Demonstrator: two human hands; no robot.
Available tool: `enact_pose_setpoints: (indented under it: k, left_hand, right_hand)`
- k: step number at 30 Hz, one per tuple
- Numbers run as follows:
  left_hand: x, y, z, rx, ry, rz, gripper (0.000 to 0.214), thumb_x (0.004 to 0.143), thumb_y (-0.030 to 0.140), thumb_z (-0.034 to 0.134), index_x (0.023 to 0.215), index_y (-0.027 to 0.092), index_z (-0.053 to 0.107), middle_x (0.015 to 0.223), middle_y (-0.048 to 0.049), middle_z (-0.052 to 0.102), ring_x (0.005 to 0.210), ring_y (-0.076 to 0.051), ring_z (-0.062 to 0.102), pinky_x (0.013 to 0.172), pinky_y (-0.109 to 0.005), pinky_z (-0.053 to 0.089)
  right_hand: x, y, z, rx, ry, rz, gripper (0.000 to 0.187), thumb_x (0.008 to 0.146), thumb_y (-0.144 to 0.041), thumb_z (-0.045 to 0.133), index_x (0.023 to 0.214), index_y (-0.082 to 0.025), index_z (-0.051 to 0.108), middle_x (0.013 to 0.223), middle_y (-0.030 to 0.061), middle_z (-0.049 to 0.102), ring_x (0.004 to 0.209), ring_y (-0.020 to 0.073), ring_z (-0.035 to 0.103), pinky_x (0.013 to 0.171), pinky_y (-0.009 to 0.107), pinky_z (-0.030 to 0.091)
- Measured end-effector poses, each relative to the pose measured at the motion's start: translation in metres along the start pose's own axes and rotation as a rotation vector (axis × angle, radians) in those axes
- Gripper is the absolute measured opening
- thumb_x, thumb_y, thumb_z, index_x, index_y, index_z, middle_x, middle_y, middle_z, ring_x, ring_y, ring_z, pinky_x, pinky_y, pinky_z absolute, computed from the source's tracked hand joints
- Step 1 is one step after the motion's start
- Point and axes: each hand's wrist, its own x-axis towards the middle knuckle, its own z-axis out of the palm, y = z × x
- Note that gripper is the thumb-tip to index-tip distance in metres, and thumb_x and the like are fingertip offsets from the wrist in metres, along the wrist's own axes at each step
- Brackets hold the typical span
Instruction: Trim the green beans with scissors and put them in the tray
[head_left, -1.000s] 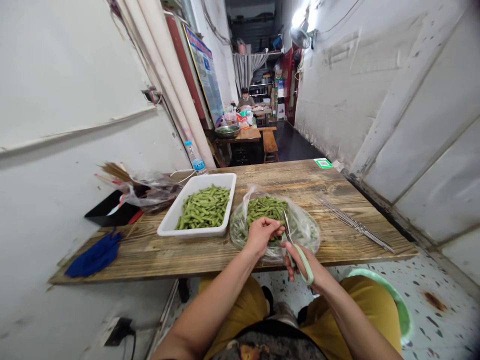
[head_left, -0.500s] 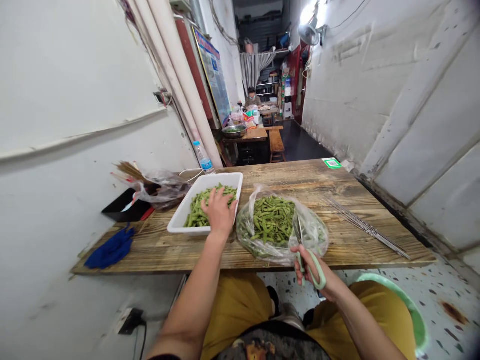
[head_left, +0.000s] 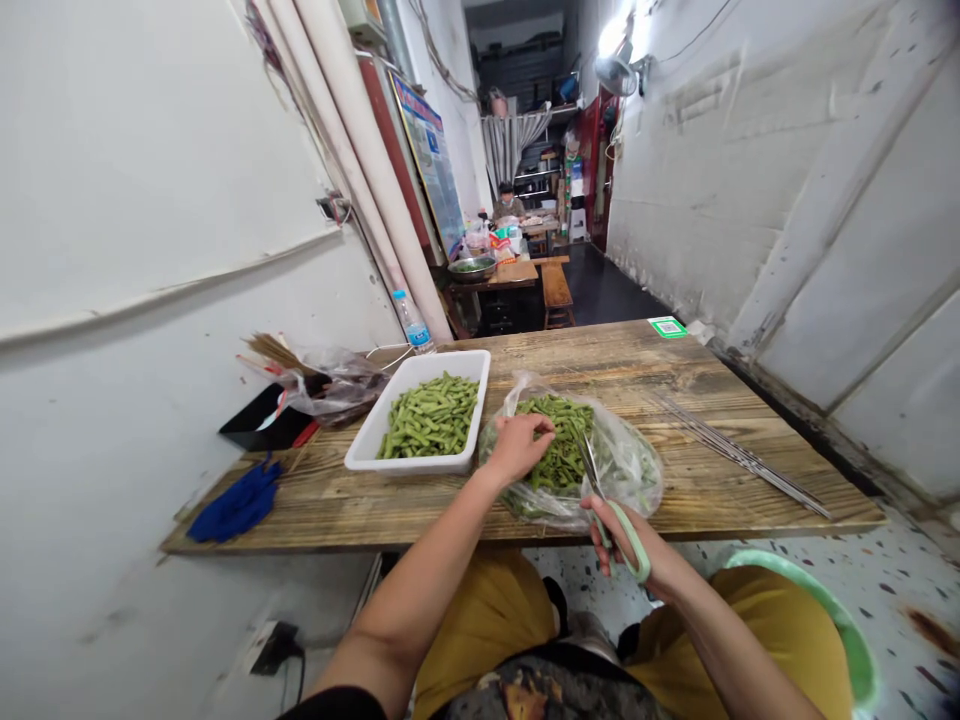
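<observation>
Green edamame pods (head_left: 559,470) fill a clear plastic bag (head_left: 630,475) that lies open on the wooden table. Over the bag's left side is my left hand (head_left: 521,448), its fingers curled down at the pods; whether a pod is between them is hidden. My right hand (head_left: 626,540) grips scissors (head_left: 636,545) with pale green handles at the bag's front edge. Their metal blades point up and forward over the pods and look nearly closed. Left of the bag, a white plastic tray (head_left: 360,452) holds a heap of edamame pods (head_left: 431,415).
Metal skewers (head_left: 742,455) lie on the table's right. A water bottle (head_left: 414,325), a black box (head_left: 259,420) with bagged sticks and a blue cloth (head_left: 236,500) are at left. A green tub (head_left: 862,640) stands on the floor. Another person (head_left: 508,205) sits far back.
My left hand has moved right, from above the white tray to the bag of pods, and its spread fingers have curled. The right hand still holds the scissors in about the same place.
</observation>
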Motion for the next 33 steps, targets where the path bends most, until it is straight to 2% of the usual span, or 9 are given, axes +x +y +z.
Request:
enact_pose_setpoints:
  k: [6, 12, 17, 19, 22, 25, 31, 33]
  left_hand:
    - [-0.016, 0.018, 0.016, -0.265, -0.092, -0.046, 0.016, 0.075, 0.027, 0.060, 0.082, 0.016, 0.069, 0.078, -0.0015, 0.070, 0.075, -0.014, 0.062, 0.077, -0.025, 0.042]
    - [-0.017, 0.012, 0.022, -0.356, -0.137, -0.131, 0.018, 0.072, 0.028, 0.061, 0.078, 0.014, 0.070, 0.075, -0.0029, 0.070, 0.070, -0.014, 0.061, 0.067, -0.024, 0.044]
    - [-0.017, 0.010, 0.028, -0.512, -0.188, -0.249, 0.014, 0.068, 0.018, 0.065, 0.080, 0.013, 0.069, 0.068, -0.0016, 0.068, 0.064, -0.013, 0.059, 0.064, -0.024, 0.045]
    - [-0.017, 0.012, 0.027, -0.689, -0.166, -0.327, 0.011, 0.068, 0.014, 0.066, 0.078, 0.013, 0.067, 0.065, -0.0009, 0.066, 0.061, -0.011, 0.059, 0.064, -0.023, 0.047]
    - [-0.017, 0.016, 0.024, -1.079, -0.125, -0.502, 0.009, 0.070, 0.012, 0.068, 0.074, 0.011, 0.061, 0.062, -0.0011, 0.063, 0.058, -0.010, 0.061, 0.064, -0.024, 0.050]
    - [-0.019, 0.020, 0.022, -1.313, -0.117, -0.586, 0.015, 0.069, 0.010, 0.071, 0.072, 0.010, 0.057, 0.065, -0.0038, 0.065, 0.063, -0.011, 0.065, 0.067, -0.024, 0.053]
    - [-0.024, 0.029, 0.026, -1.304, -0.071, -0.578, 0.015, 0.070, 0.012, 0.071, 0.072, 0.008, 0.057, 0.059, -0.0054, 0.065, 0.052, -0.008, 0.060, 0.052, -0.017, 0.048]
    - [-0.026, 0.033, 0.029, -1.321, -0.046, -0.568, 0.017, 0.069, 0.012, 0.072, 0.071, 0.008, 0.056, 0.059, -0.0055, 0.066, 0.052, -0.008, 0.060, 0.053, -0.017, 0.047]
  right_hand:
    - [0.007, 0.001, 0.004, -0.102, 0.005, -0.068, 0.043, 0.081, -0.060, 0.048, 0.067, -0.020, 0.043, 0.050, -0.0073, 0.045, 0.038, 0.0069, 0.043, 0.036, 0.020, 0.040]
    - [0.008, 0.007, 0.003, -0.140, 0.025, -0.077, 0.043, 0.076, -0.059, 0.055, 0.064, -0.021, 0.042, 0.045, -0.0097, 0.041, 0.029, 0.0062, 0.037, 0.026, 0.019, 0.035]
    - [0.008, 0.013, 0.002, -0.099, 0.040, -0.063, 0.043, 0.075, -0.059, 0.058, 0.064, -0.020, 0.043, 0.046, -0.0089, 0.043, 0.028, 0.0059, 0.037, 0.024, 0.019, 0.034]
    - [0.007, 0.013, 0.002, -0.015, 0.047, -0.061, 0.041, 0.075, -0.059, 0.057, 0.071, -0.021, 0.046, 0.049, -0.0082, 0.046, 0.031, 0.0068, 0.042, 0.028, 0.019, 0.038]
    - [0.002, 0.008, 0.002, 0.141, 0.027, -0.008, 0.042, 0.077, -0.062, 0.053, 0.086, -0.022, 0.048, 0.057, -0.0066, 0.051, 0.040, 0.0086, 0.049, 0.039, 0.022, 0.046]
    - [-0.003, 0.003, 0.005, 0.160, -0.008, 0.021, 0.044, 0.077, -0.064, 0.052, 0.091, -0.022, 0.048, 0.059, -0.0058, 0.052, 0.043, 0.0092, 0.049, 0.042, 0.022, 0.046]
    - [-0.007, -0.006, 0.011, 0.044, 0.017, -0.013, 0.045, 0.075, -0.065, 0.052, 0.078, -0.021, 0.046, 0.056, -0.0065, 0.049, 0.041, 0.0079, 0.046, 0.038, 0.021, 0.042]
    - [-0.006, -0.007, 0.011, 0.044, 0.024, -0.022, 0.045, 0.075, -0.065, 0.052, 0.076, -0.021, 0.045, 0.055, -0.0067, 0.049, 0.040, 0.0078, 0.045, 0.038, 0.021, 0.042]
